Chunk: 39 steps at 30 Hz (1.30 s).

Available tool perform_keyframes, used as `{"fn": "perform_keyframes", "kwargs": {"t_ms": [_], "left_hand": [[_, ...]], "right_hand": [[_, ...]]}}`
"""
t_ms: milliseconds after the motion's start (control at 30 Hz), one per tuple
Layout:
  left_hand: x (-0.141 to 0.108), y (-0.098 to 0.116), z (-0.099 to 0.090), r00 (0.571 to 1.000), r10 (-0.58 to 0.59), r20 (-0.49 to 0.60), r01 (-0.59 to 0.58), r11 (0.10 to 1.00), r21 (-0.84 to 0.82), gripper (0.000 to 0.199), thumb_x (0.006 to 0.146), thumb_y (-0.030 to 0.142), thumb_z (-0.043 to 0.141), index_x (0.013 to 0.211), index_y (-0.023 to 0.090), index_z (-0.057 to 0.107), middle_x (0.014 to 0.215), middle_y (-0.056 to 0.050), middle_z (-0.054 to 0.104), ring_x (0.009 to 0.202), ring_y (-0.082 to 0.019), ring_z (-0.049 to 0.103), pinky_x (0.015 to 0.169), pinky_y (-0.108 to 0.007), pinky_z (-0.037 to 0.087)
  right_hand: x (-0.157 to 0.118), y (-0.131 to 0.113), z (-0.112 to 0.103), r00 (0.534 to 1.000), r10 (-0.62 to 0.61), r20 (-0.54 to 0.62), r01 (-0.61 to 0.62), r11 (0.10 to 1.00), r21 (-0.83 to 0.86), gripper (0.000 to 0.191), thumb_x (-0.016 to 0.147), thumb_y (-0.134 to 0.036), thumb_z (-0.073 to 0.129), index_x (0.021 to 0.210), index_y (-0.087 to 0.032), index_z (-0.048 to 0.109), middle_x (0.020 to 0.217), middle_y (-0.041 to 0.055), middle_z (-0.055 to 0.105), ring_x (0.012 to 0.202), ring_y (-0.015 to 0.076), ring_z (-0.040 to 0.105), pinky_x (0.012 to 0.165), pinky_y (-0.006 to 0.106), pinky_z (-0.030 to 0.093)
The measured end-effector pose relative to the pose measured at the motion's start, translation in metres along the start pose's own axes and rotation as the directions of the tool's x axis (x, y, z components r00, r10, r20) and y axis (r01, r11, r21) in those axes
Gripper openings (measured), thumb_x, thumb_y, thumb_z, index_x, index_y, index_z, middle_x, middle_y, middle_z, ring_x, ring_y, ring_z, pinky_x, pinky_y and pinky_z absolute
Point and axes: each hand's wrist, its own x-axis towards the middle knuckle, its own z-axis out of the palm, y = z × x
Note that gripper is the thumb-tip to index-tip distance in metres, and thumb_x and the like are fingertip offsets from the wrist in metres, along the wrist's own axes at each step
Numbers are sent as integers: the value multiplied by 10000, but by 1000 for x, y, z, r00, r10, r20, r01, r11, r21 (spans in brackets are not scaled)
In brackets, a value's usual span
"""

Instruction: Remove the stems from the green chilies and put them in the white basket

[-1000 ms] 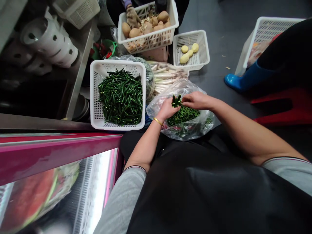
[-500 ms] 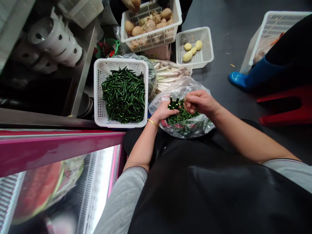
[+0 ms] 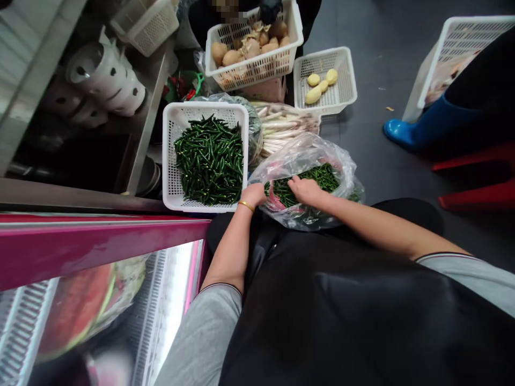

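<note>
My left hand (image 3: 255,195), with a gold bracelet at the wrist, is closed around green chilies that barely show at its right side. It is between the white basket and the plastic bag. My right hand (image 3: 304,190) reaches into the open clear plastic bag (image 3: 287,155), its fingers curled down on thin green stems and chilies (image 3: 324,176); what it grips is too small to name. Just left of the bag stands a white basket (image 3: 170,161) heaped with dark green chilies (image 3: 211,161).
Behind the bag lie white-stemmed vegetables (image 3: 277,124). A basket of brown tubers (image 3: 298,40), with another person's gloved hand, and a basket of peeled potatoes (image 3: 353,86) are farther back. A blue boot (image 3: 426,128) and red stool (image 3: 478,195) are right; a lit cooler is lower left.
My right hand has lowered from above into the bag. My left hand has moved left and down, toward the basket's corner, and its chilies are now mostly hidden. The whole view shifted slightly.
</note>
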Motion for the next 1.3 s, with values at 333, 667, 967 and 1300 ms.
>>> {"fn": "perform_keyframes", "kwargs": {"t_ms": [333,667,967,1300], "left_hand": [[7,-13,-11,972,129,-198,-162,973,-163,110,562,101,672,647,169,658,663,-102,646,807,-294,656,785,-362,500],[-3,-7,2,932,168,-321,-362,388,-847,271,611,273,717,833,127,664,807,-47,691,797,-196,632,805,-342,510],[8,49,24,968,191,-163,-196,168,-966,244,637,367,742,707,148,661,681,-32,677,645,-166,605,678,-342,522],[2,-55,-90,854,-338,-394,-326,242,-914,200,564,193,750,695,154,604,632,3,631,590,-124,566,591,-278,460]], "right_hand": [[-16,35,-25,996,-46,-72,45,999,-8,397,979,-306,295,1134,-156,628,1089,174,608,861,250,631,658,305,410],[32,11,-17,995,-84,-57,95,973,211,253,885,-269,493,981,-126,679,969,148,700,874,236,655,721,292,453],[-12,33,-47,909,108,-402,145,822,550,347,905,-440,454,826,-175,664,805,93,687,748,207,615,647,288,433],[-37,74,-14,878,118,-465,71,926,370,373,911,-463,418,871,-231,709,859,100,719,759,266,651,645,359,462]]}}
